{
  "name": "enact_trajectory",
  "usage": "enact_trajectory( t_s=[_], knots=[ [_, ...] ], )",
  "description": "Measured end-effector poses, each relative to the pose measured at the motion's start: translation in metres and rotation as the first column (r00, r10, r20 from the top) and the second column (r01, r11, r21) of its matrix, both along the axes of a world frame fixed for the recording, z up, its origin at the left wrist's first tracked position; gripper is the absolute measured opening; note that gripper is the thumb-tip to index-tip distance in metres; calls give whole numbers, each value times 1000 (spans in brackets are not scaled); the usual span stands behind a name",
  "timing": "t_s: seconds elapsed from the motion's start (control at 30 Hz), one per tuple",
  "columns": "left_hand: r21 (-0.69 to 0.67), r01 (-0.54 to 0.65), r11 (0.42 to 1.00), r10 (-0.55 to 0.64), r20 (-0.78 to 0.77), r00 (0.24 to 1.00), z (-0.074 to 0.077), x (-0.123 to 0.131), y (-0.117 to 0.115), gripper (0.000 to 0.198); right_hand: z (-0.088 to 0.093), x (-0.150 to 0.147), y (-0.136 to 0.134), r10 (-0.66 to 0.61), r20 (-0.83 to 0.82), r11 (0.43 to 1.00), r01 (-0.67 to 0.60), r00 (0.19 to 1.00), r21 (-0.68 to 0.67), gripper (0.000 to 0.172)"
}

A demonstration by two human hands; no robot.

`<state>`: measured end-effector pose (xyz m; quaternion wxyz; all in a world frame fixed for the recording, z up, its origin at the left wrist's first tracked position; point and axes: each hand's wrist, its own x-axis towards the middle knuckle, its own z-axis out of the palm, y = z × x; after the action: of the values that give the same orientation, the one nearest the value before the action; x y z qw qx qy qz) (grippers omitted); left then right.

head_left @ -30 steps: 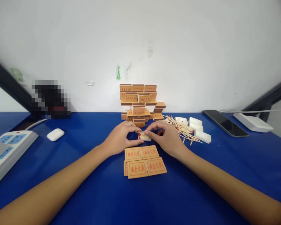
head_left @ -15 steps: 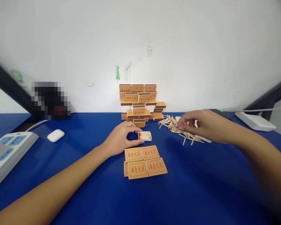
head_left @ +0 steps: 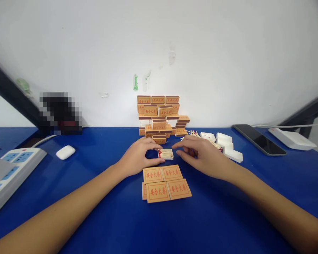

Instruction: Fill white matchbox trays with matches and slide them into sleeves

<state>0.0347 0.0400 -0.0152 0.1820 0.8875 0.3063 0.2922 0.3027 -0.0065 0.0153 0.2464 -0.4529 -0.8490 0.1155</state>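
Note:
My left hand [head_left: 141, 155] steadies a small white matchbox tray [head_left: 170, 158], thumb and forefinger at its left end. Red-headed matches [head_left: 165, 153] lie inside the tray, heads to the left. Just right of it hovers my right hand [head_left: 201, 155], thumb and forefinger a little apart; I see nothing between them. Behind that hand, a pile of loose matches [head_left: 193, 133] is partly hidden. Nearer me lie several orange matchbox sleeves [head_left: 157, 192] with red lettering, set close together.
A stepped stack of matchboxes [head_left: 158, 123] stands against the wall. White empty trays [head_left: 234, 155] sit at right, near a black phone [head_left: 259, 139] and a white flat box [head_left: 293, 138]. At left are a white earbud case [head_left: 65, 152] and a power strip [head_left: 29, 158].
My right hand has moved left from the match pile to beside the tray, uncovering the white trays and phone. My left hand keeps its place at the tray.

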Motion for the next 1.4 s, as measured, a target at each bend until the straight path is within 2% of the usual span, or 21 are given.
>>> enact_trajectory(
  t_s=[0.17,0.3,0.43,0.47,0.53,0.6,0.67,0.73,0.9,1.1,1.17,1.23,1.33,1.4],
  knots=[
    [1,-7,1000,7,3,1000,0,0,0,32,-2,2,2,56,17,998,-57,998,18,23],
    [-11,-3,1000,3,-4,1000,1,1,0,32,-3,-3,2,50,34,998,-51,998,28,26],
    [-12,-10,1000,10,-9,1000,1,1,0,33,12,14,4,29,67,999,-30,997,17,23],
    [-8,-10,1000,10,-10,1000,1,1,0,33,19,25,5,15,90,1000,-15,996,-8,22],
    [-4,-10,1000,10,-9,1000,0,1,1,34,31,52,6,-40,161,988,64,986,-143,18],
    [-6,-10,1000,10,-9,1000,0,1,1,34,39,79,7,-86,238,948,153,967,-279,15],
    [-12,-12,1000,12,-9,1000,-1,0,1,34,41,98,8,-91,279,911,193,956,-365,13],
    [-14,-11,1000,11,-8,1000,-1,0,1,33,38,105,9,-59,266,892,170,962,-418,13],
    [-4,-4,1000,4,-2,1000,-1,0,1,29,25,92,13,19,204,898,73,979,-435,14],
    [-16,-12,1000,12,-7,1000,0,0,0,32,25,75,9,-26,231,896,125,973,-427,15],
    [-14,-13,1000,13,-9,1000,0,0,0,32,24,59,7,-54,182,930,115,982,-348,18],
    [-5,-6,1000,6,-6,1000,0,1,1,33,21,36,5,-95,96,973,113,991,-201,19],
    [9,13,1000,-13,-4,1000,-1,2,2,32,12,-1,5,-108,38,993,110,993,-36,11],
    [13,18,1000,-18,-8,1000,-1,2,3,31,5,-21,6,-77,58,997,77,995,-2,8]
  ],
)
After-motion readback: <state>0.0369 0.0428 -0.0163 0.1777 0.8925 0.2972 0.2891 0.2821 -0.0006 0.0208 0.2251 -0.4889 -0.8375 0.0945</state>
